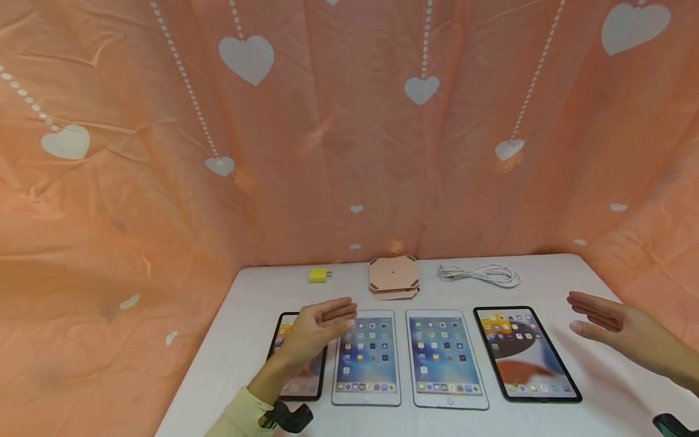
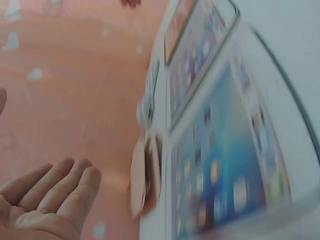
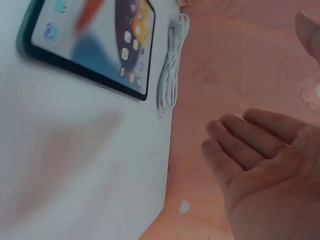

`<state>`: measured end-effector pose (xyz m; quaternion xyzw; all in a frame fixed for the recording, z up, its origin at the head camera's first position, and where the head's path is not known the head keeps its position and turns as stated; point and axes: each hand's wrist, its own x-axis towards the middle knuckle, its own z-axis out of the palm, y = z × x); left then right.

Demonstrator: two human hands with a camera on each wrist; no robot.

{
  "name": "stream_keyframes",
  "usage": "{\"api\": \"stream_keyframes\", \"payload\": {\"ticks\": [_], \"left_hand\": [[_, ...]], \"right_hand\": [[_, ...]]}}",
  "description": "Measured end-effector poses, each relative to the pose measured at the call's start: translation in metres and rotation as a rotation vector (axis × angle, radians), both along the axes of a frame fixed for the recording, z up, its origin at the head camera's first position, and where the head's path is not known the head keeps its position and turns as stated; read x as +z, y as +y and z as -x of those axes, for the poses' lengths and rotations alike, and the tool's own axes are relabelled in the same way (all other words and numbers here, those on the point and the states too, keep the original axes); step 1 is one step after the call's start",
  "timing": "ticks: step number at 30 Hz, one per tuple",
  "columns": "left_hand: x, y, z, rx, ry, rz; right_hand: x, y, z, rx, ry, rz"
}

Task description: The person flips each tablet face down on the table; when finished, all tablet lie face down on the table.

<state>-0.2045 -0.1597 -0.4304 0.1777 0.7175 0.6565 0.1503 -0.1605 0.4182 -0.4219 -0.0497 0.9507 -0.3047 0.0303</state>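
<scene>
In the head view my left hand (image 1: 317, 331) is raised above the two left tablets with straight fingers and holds nothing. It covers part of the black-edged tablet (image 1: 308, 382) and overlaps a corner of the white tablet (image 1: 367, 358). My right hand (image 1: 614, 328) is held up to the right of another black-edged tablet (image 1: 526, 355), its fingers extended and its palm bare. Between them lies a second white tablet (image 1: 446, 359). All of these tablets show lit home screens with app icons. The right wrist view shows the right palm (image 3: 275, 175) turned inward, apart from the tablet (image 3: 95, 45).
Along the back of the white table (image 1: 224, 358) lie a yellow charger plug (image 1: 318, 275), a pinkish square folded piece (image 1: 393, 276) with dark corners, and a coiled white cable (image 1: 480, 274). An orange cloth with hearts (image 1: 327, 152) hangs behind and at both sides.
</scene>
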Motion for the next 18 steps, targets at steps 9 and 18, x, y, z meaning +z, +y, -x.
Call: {"api": "stream_keyframes", "payload": {"ticks": [9, 18], "left_hand": [[-0.01, 0.071, 0.008, -0.144, -0.197, -0.155], [-0.019, 0.138, 0.005, -0.222, -0.403, -0.333]], "right_hand": [[0.008, 0.008, 0.007, -0.026, -0.136, 0.085], [0.001, 0.014, 0.023, 0.001, -0.451, 0.415]]}}
